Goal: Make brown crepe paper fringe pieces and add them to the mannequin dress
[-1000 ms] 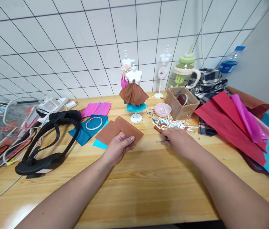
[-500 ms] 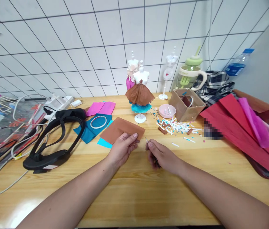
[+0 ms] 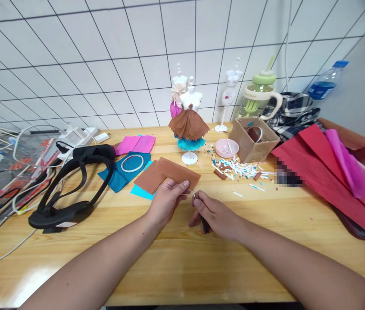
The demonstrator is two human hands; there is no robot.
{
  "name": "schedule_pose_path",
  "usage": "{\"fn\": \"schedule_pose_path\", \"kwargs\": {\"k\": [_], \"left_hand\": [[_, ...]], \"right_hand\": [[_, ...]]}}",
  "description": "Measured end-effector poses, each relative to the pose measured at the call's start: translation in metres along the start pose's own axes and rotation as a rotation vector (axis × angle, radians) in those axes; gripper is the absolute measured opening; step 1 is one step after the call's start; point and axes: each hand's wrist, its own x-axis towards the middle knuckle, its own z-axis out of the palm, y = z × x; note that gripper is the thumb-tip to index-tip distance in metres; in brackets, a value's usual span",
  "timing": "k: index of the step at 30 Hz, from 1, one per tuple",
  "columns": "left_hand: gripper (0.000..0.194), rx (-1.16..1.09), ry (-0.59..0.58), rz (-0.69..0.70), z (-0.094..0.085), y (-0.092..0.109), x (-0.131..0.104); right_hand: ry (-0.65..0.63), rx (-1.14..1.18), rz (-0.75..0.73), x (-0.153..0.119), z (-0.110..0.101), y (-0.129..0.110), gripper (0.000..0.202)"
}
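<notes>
A folded piece of brown crepe paper [image 3: 182, 168] is pinched between the thumb and fingers of my left hand [image 3: 167, 199]. Under it, another brown sheet [image 3: 150, 177] lies on the table over a light blue sheet [image 3: 141, 192]. My right hand [image 3: 213, 212] is closed around what look like small scissors [image 3: 205, 224]; a dark handle shows below the fingers and a thin pale tip points at the paper's near edge. My palm hides most of the tool. Behind stands a mini dress form [image 3: 189, 122] in a brown and blue skirt.
Paper scraps [image 3: 238, 168] lie beside a pink dish [image 3: 226, 148] and a cardboard box [image 3: 255, 142]. Red paper [image 3: 321, 168] is piled at right. A black headset [image 3: 69, 215], teal paper [image 3: 119, 178] and a white ring [image 3: 132, 163] are at left.
My right hand has come closer to my left, with the tool tip now at the paper's edge. The held brown paper has shifted right, uncovering more of the sheet beneath.
</notes>
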Motion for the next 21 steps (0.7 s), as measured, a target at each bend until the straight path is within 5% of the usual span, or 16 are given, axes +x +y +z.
{"fn": "schedule_pose_path", "kwargs": {"k": [11, 21], "left_hand": [[0.027, -0.018, 0.084, 0.025, 0.0000, -0.0021, -0.0002], [0.024, 0.014, 0.018, 0.020, 0.0029, -0.0023, -0.0016]], "right_hand": [[0.002, -0.038, 0.006, 0.0016, -0.0004, -0.0020, 0.033], [0.062, -0.117, -0.064, 0.0025, 0.0019, -0.0055, 0.023]]}}
